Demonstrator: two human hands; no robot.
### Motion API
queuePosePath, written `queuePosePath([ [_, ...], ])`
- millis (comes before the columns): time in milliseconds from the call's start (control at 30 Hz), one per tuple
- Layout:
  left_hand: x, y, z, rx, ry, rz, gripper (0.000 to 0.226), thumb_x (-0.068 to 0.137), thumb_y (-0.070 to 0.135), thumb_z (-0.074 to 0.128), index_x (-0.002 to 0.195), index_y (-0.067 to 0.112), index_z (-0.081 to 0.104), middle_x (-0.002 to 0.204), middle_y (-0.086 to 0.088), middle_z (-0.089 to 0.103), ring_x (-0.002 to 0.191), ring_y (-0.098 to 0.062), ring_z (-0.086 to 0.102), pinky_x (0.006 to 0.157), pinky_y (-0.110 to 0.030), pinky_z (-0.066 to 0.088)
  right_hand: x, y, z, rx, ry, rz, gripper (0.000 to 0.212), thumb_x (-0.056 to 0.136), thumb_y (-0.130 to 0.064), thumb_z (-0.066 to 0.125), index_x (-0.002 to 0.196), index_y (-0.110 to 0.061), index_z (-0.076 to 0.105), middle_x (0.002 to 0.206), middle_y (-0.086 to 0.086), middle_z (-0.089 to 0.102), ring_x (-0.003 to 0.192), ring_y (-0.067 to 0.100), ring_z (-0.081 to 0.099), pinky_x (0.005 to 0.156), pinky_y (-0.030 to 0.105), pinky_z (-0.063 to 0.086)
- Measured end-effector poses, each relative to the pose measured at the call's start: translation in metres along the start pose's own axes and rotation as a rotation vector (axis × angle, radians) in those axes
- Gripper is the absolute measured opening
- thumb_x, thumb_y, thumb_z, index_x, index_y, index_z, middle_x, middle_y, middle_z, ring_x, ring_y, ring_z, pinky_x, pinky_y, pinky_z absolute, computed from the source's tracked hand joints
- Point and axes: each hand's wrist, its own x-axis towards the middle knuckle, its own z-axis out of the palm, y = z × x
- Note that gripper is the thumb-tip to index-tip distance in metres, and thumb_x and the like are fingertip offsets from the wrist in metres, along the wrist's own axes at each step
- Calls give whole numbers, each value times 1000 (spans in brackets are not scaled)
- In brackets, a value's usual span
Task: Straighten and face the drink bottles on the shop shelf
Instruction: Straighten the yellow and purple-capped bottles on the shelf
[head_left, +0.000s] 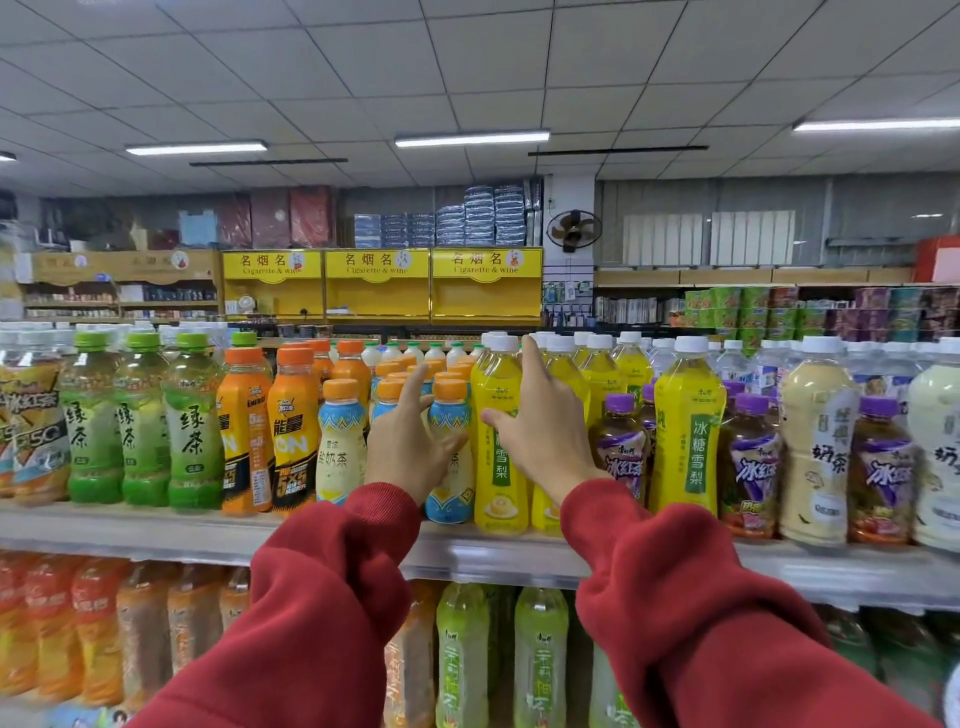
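The top shelf (156, 530) carries rows of drink bottles. My left hand (410, 441) is spread open in front of the short blue-and-cream milk tea bottles with orange caps (451, 499), fingers apart, holding nothing. My right hand (540, 426) is open against the tall yellow pear drink bottles (500, 467), thumb across the front one's label and fingers reaching up toward the white caps. Whether either hand touches a bottle firmly I cannot tell. Both arms wear red sleeves.
Green tea bottles (192, 431) and orange energy drink bottles (293, 431) stand to the left. Purple-capped iced tea (621, 457), another yellow bottle (688, 431) and cream milk tea bottles (815, 447) stand to the right. The lower shelf holds orange and green bottles (462, 654).
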Motion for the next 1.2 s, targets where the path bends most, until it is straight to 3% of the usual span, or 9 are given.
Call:
queuePosePath([
  [300,-6,-4,0,5,15,59,99,77,22,90,158,20,33,141,-13,67,95,-34,76,89,-44,61,-18,3,0,77,58,-44,100,80,-23,83,155,-18,17,142,11,56,107,30,65,84,35,54],
  [500,-22,6,-4,-25,142,111,96,78,27,89,156,20,33,144,-12,63,92,-42,75,84,-52,61,-40,26,-26,141,64,-40,91,84,-25,80,154,-27,22,132,6,63,61,11,63,68,21,50],
  [600,-37,25,0,-96,188,145,93,78,25,90,153,22,36,142,-8,63,87,-38,75,81,-53,62,-43,46,-55,188,182,-37,85,83,-23,80,151,-26,30,141,-2,57,52,8,62,66,30,60],
  [700,-50,53,11,-179,174,249,80,78,20,90,143,23,43,128,-7,68,53,-20,64,64,-36,60,-37,71,-89,177,332,28,78,83,-24,80,149,-20,38,137,-10,57,47,8,61,59,32,59],
  [767,-53,78,18,-178,135,356,65,77,18,89,133,16,56,118,-6,72,47,-17,59,60,-15,48,-28,91,-112,146,399,99,79,83,-28,80,149,-17,38,140,-4,58,49,9,62,63,34,59],
  [833,-51,108,25,-165,54,441,52,79,18,88,125,12,65,115,-5,75,55,-22,65,64,-11,43,-19,109,-130,120,394,188,84,81,-36,80,150,-16,35,144,2,55,60,18,69,74,43,59],
  [933,-42,149,43,-159,-98,435,59,84,26,84,138,17,62,129,-4,74,100,-26,72,86,-26,49,-8,127,-143,131,272,351,94,77,-45,81,152,-17,32,147,6,51,85,32,73,83,52,56],
  [1033,-35,168,64,-92,-228,329,71,89,31,79,152,19,48,137,-11,69,123,-29,65,99,-39,52,-8,131,-143,163,154,411,92,75,-41,85,148,-13,37,123,12,65,55,18,72,68,51,60],
  [1200,-29,171,86,28,-265,144,50,97,26,70,141,8,55,115,-14,74,102,-32,70,79,-39,56,-13,126,-132,104,29,376,78,69,-52,84,128,-11,55,58,-6,68,39,4,63,48,27,57],
])
